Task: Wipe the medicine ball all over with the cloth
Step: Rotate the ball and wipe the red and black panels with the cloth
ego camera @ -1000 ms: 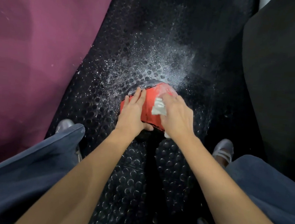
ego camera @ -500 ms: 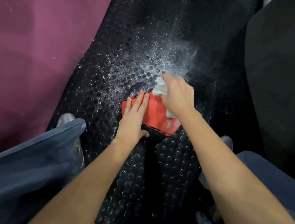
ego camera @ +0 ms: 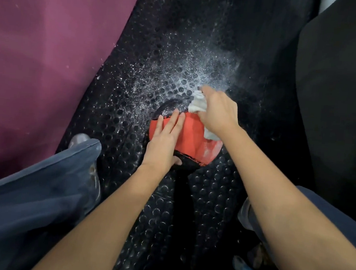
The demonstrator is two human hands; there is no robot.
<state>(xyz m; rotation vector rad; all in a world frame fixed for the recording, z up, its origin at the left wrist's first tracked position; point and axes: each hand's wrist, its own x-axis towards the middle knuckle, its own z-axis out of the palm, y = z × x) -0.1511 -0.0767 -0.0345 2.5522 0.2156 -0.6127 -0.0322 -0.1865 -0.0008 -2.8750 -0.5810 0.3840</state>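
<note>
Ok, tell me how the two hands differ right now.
The left hand lies flat with straight fingers on the medicine ball; the right hand is curled around the white cloth. The left sits nearer the body, the right at the far edge. Both touch the ball.

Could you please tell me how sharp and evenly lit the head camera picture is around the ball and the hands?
Head view: the red and black medicine ball and flat left hand look fairly sharp; the right hand gripping the white cloth is slightly smeared; white speckles glare on the black studded rubber mat; the corners fall dark, and wide-angle bending shows at the edges.
</note>
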